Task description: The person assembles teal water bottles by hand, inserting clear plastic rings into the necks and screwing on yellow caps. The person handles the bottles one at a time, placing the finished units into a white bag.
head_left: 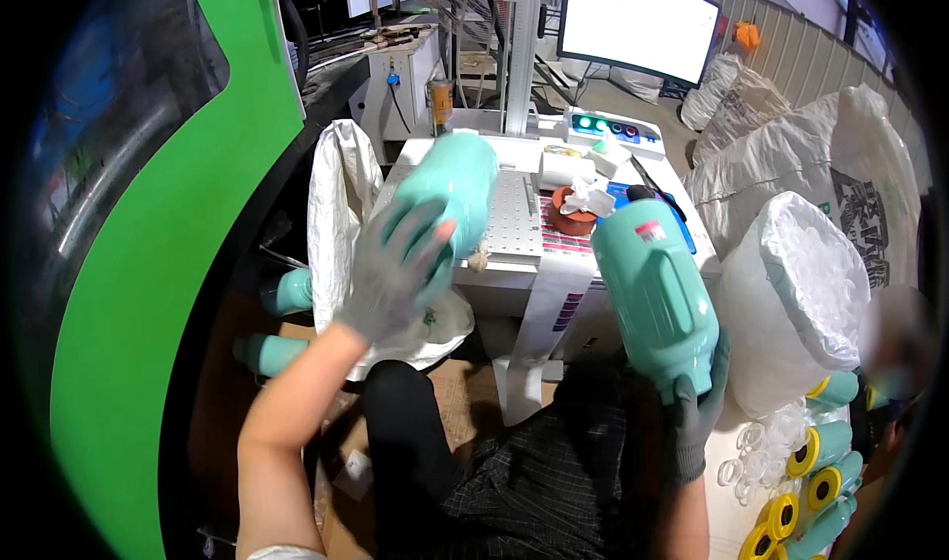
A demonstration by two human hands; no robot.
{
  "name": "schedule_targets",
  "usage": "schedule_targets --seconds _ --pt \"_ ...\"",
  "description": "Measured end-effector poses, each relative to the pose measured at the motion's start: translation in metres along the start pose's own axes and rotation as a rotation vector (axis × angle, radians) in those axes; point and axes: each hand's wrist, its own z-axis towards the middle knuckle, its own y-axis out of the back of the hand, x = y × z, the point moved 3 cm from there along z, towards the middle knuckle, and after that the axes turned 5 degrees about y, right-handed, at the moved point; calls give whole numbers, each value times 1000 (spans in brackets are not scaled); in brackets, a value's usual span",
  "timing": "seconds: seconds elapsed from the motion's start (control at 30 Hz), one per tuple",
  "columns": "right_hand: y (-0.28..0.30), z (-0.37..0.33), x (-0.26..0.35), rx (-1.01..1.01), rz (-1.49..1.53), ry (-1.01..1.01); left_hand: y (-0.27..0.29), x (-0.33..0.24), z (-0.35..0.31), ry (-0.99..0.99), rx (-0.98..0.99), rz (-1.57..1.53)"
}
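Observation:
My left hand (400, 263), in a grey glove, is wrapped round a teal plastic bottle shell (460, 179). It is over the near left of a perforated metal plate (514, 214), slightly smeared by motion. On the right, my gloved right hand (700, 402) grips a second teal bottle shell (647, 283) by its narrow neck. That shell is tilted, wide end up, with its moulded handle facing me and a small pink-and-white label near the wide end. A strip of printed labels (554, 313) hangs off the bench edge between the two shells.
A white woven sack (341, 184) stands left of the bench. At right, a white bag (781, 303) holds clear plastic rings. Teal bottles with yellow rims (825, 486) lie below it. A button box (613, 133) and monitor (638, 26) stand behind; a green machine panel (148, 313) rises left.

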Motion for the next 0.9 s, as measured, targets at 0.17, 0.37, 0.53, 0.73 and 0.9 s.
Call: schedule_targets --seconds 0.17,0.37,0.53,0.73,0.9 --pt "-123 73 14 156 -344 399 136 -80 -78 218 -48 -376" --pt "-304 107 20 333 -769 708 69 -148 -163 883 428 -783" --pt "-387 115 -16 591 -958 569 80 -143 -164 835 369 -852" --pt "-408 123 -10 664 -1055 498 78 -131 -161 771 380 -836" --pt "-367 99 -37 396 -888 649 67 -143 -164 782 426 -903"
